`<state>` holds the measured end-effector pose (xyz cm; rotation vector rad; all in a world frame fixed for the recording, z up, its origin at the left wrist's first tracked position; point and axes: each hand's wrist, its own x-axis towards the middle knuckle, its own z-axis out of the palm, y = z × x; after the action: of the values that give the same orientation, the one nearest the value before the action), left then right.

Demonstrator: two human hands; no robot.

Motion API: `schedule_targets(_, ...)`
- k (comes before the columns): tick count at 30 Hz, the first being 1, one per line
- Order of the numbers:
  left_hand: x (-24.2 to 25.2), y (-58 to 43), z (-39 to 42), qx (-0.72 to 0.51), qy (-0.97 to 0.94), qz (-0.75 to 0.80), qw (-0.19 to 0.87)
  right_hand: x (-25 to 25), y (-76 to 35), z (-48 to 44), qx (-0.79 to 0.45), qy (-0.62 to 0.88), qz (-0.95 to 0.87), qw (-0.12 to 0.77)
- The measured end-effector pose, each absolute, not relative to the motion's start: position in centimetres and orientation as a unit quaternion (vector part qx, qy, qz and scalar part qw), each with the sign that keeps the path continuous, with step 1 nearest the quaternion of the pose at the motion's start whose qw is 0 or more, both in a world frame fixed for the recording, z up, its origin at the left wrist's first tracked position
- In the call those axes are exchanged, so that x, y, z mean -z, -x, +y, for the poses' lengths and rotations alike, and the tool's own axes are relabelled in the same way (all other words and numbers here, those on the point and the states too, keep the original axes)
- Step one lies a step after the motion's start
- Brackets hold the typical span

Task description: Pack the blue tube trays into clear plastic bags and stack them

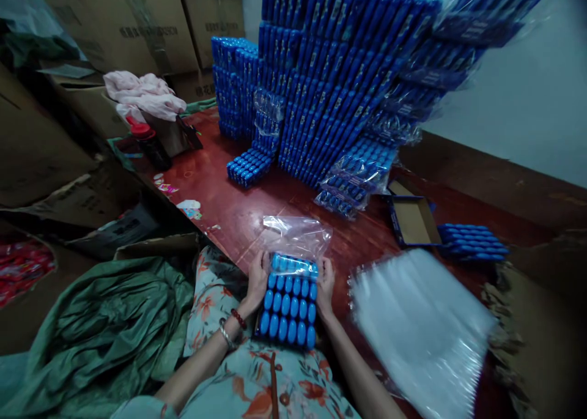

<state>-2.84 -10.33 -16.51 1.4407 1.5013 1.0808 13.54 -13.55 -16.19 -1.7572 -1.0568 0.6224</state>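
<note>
Now, with the left hand [257, 279] and right hand [325, 284] clamped on either side of the block of blue tubes [288, 306], keep the rows square while sliding them into the clear bag [297, 234] just beyond the block.

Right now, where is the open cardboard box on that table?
In the head view, the open cardboard box lies on the right side of the red table, between the bagged blue packs and a loose bundle of blue tubes.
</note>
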Motion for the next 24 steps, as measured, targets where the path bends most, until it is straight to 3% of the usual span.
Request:
schedule_targets(5,16.4,3.7,-11.8,-0.463,-0.489,0.585,0.452,16.0,-14.1,-14.0,-0.275,0.712,-0.404,0.503)
schedule_targets(12,17.5,3.6,-9.1,-0.437,-0.493,0.617,0.43,16.6,-15.6,-10.8,-0.323,0.724,-0.406,0.455)
schedule_targets(24,15.8,6.4,-8.7,-0.271,-0.656,0.562,0.424,15.4,-15.1,-16.5,-0.341,0.721,-0.467,0.382)
